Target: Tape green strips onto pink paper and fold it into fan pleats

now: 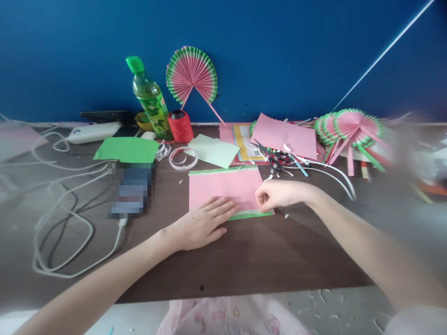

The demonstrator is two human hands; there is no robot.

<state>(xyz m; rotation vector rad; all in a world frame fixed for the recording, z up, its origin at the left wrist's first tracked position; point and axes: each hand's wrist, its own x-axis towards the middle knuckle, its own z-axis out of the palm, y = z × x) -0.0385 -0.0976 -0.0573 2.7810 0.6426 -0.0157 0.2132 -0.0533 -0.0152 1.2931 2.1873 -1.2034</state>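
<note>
A pink sheet of paper (pixel 223 188) with green and pale strips along its far and near edges lies flat on the table. Across its near left part rests my left hand (pixel 206 223), palm down with the fingers stretched out. Over the sheet's near right corner, my right hand (pixel 279 194) is curled, thumb and fingers pressed together; whatever they pinch, if anything, is hidden. Black scissors (pixel 275 158) lie just beyond the right hand, among white paper scraps. A roll of tape (pixel 183 158) sits past the sheet's far left corner.
A green bottle (pixel 150 100), red thread spool (pixel 180 126) and pleated paper fan (pixel 192 74) stand by the blue wall. More fans (pixel 356 128) are piled at right. Green paper (pixel 127 149), a blurred-out phone (pixel 132 190) and looping white cables (pixel 80 274) lie at left.
</note>
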